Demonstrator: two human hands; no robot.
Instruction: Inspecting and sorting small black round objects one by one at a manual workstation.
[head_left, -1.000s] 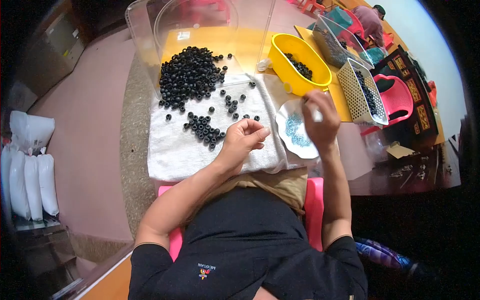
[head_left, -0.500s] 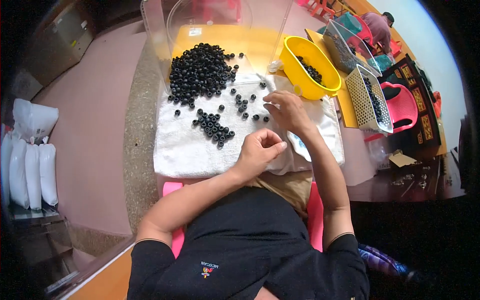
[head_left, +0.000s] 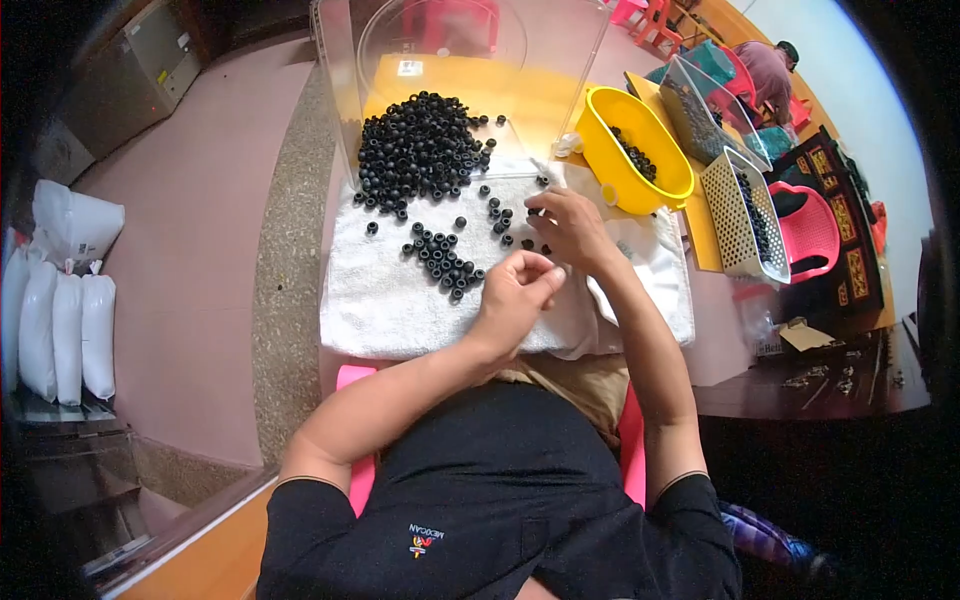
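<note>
Small black round pieces with holes lie on a white towel: a big heap, a smaller cluster nearer me, and several loose ones beside my right hand. My right hand reaches over these loose ones, its thumb and fingers curled in around a small black round piece. My left hand hovers over the towel just nearer to me, thumb and forefinger pinched together. Whatever that pinch holds, if anything, is hidden. The towel lies under both hands.
A clear plastic box stands around the heap. Right of it is a yellow tub with black pieces inside; beyond are a white perforated basket and a clear bin. A person sits at the far right. White sacks stand left.
My right hand has moved left across the towel, its fingertips closing at the loose pieces. My left hand stays pinched and has risen slightly in view. The whole view has shifted a little.
</note>
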